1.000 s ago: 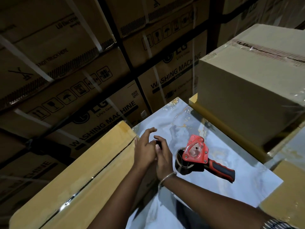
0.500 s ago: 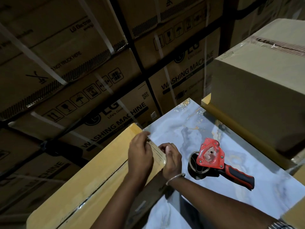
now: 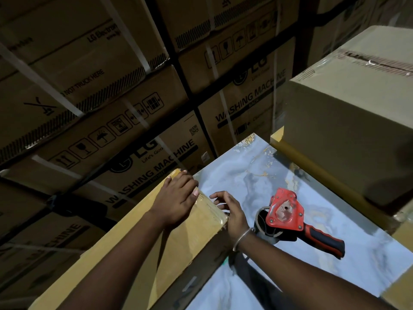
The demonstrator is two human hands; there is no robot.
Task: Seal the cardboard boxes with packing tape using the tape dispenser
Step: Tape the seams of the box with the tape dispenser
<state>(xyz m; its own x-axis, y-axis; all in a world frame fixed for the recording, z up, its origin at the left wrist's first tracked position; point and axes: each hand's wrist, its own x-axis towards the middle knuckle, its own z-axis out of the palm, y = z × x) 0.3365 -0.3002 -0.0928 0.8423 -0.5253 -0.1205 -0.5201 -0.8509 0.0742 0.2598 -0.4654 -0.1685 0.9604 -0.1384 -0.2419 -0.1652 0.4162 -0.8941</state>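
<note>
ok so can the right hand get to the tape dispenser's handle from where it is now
Probably yes. The right hand rests at the yellow box corner holding nothing, and the tape dispenser lies just beside its wrist on the marble tabletop, black handle pointing away with nothing between them.

Matt yellow cardboard box (image 3: 125, 249) wearing glossy clear tape (image 3: 210, 209), red plastic tape dispenser (image 3: 288, 214) lying on gleaming polished marbled tabletop (image 3: 234, 175), thin metal bangle (image 3: 242, 238) shining

A marble-patterned table (image 3: 237, 175) carries a red tape dispenser (image 3: 288, 217); left of the dispenser stands a yellow box (image 3: 156, 247), right of it stacked boxes (image 3: 348, 135).
</note>
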